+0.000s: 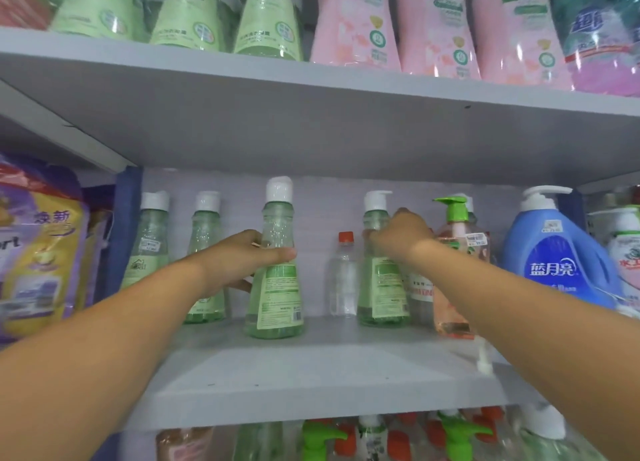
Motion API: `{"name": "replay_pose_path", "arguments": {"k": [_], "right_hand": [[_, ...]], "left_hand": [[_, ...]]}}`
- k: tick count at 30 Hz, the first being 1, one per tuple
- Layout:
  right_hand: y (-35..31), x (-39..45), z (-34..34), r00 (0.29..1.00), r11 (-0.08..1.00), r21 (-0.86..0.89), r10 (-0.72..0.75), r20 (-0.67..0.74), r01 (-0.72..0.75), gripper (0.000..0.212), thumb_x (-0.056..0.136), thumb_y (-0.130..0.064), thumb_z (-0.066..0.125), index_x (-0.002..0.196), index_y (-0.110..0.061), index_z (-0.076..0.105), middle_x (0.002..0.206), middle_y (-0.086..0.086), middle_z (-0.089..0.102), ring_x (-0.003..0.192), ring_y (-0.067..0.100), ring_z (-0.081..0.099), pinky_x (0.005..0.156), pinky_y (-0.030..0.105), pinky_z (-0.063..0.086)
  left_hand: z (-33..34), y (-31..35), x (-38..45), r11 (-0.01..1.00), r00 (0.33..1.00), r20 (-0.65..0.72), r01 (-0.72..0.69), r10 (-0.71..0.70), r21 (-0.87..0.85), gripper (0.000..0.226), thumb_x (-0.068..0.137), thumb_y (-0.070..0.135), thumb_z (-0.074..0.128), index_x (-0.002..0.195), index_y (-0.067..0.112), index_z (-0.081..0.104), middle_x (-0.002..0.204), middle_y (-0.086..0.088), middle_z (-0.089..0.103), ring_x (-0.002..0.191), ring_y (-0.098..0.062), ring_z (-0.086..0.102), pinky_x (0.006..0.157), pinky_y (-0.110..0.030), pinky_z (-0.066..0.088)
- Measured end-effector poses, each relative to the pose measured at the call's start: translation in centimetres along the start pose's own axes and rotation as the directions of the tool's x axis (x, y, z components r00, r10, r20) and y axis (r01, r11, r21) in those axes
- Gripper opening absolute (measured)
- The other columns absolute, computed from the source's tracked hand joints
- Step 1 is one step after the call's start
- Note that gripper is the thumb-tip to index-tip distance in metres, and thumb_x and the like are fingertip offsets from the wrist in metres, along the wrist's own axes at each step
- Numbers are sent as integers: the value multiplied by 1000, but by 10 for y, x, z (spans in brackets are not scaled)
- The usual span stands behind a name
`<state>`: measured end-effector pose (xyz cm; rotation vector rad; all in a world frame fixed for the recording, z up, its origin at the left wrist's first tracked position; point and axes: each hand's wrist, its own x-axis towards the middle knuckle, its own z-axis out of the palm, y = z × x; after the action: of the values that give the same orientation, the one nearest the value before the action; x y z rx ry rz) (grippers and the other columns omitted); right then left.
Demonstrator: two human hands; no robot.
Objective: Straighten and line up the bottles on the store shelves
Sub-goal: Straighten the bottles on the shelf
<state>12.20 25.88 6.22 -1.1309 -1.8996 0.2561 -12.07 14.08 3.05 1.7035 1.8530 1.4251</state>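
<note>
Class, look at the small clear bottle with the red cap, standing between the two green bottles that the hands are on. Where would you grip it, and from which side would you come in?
Grip the small clear bottle around its body below the red cap, coming straight in from the shelf's open front. It stands upright and set back, with taller green bottles close on both sides, so sideways approaches look blocked.
</note>
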Motion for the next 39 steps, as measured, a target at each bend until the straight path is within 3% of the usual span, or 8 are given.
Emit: {"name": "replay_pose_path", "arguments": {"k": [5,12,15,20,24,30,34,39], "right_hand": [[7,11,14,980,989,140,26,198,-55,42,90,-40,75,110,-7,58,97,5,66,78,16,62,59,24,45],[-13,12,6,932,988,145,0,363,-56,35,84,-29,83,109,-9,68,96,12,77,81,26,76,79,39,62],[-37,-4,11,864,977,208,-70,498,-41,36,88,-31,79,116,-14,65,101,10,78,84,24,77,78,39,62],[-85,-22,39,814,963,266,-191,549,46,32,89,-34,78,115,-19,66,108,6,76,90,23,76,74,34,62],[-121,-15,70,792,956,286,-218,570,57,36,91,-23,77,122,-10,65,117,10,74,103,27,74,96,42,59],[-148,-3,105,816,989,147,-78,573,-8,57,94,-25,73,142,-8,49,139,10,54,120,35,60,98,52,56],[-150,8,121,824,989,145,-85,560,3,49,87,-36,81,122,-10,61,127,10,65,110,34,66,85,51,62],[-148,27,133,818,985,169,-84,569,-17,57,90,-21,78,139,-3,53,141,17,59,114,34,67,96,47,59]], "left_hand": [[-8,-3,-3,999,1000,23,22,-21,-23,58,81,55,78,129,31,54,114,8,75,95,-10,76,71,-27,57],[-37,7,-18,994,990,96,93,-99,61,56,85,47,79,131,26,56,113,5,77,99,-16,75,78,-34,62],[-68,-4,-32,979,991,-18,135,-134,151,53,82,51,80,124,26,59,111,5,75,102,-18,72,84,-38,63],[-110,-27,-54,912,935,-297,285,-195,296,84,70,69,80,130,20,49,120,3,63,99,-18,65,73,-31,58],[-129,-37,-59,775,886,-440,378,-145,506,106,58,91,66,135,20,53,132,-3,62,109,-28,63,91,-38,54],[-121,-48,-66,815,807,-565,439,-172,378,77,89,70,56,140,14,44,123,-11,61,108,-33,62,94,-45,53],[-126,-51,-67,874,819,-543,390,-185,289,50,90,50,66,121,11,58,104,-9,64,98,-31,65,91,-43,57],[-132,-57,-64,939,832,-509,323,-221,119,54,83,43,81,122,10,62,118,-8,67,99,-28,64,92,-39,55]]}}
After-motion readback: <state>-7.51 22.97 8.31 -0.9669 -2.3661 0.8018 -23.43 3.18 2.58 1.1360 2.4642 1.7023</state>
